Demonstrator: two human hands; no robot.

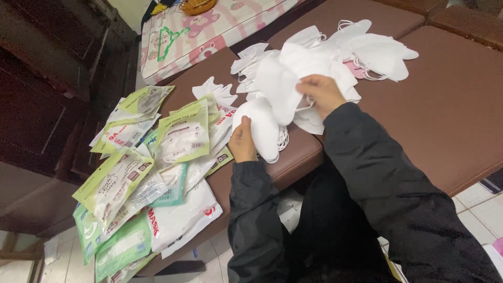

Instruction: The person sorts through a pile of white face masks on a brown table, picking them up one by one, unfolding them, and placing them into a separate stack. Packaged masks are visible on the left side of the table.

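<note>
A small stack of white face masks (pixel 263 128) — judged light, soft and easily slid apart — is clasped by the left hand (pixel 242 142), while one mask (pixel 277 86) is pinched at its folded edge by the right hand (pixel 320 93).

Two hands (pixel 242 141), one heap of white masks (pixel 314 57) beyond counting, roughly a dozen pouches (pixel 181 136), one hanger (pixel 170 39).

A heap of flat plastic pouches (pixel 152 173) covers the left end of the brown cushioned bench (pixel 450 110), overlapping loosely and spilling toward its near edge. Most are rectangular, with light green borders and clear windows showing white contents; one such pouch (pixel 183 136) lies tilted on top near the middle, bearing a small barcode label. Lower down sits a larger white pouch (pixel 181 220) with red lettering (partly hanging over the bench edge). A teal-edged pouch (pixel 173 191) peeks out between them.
</note>
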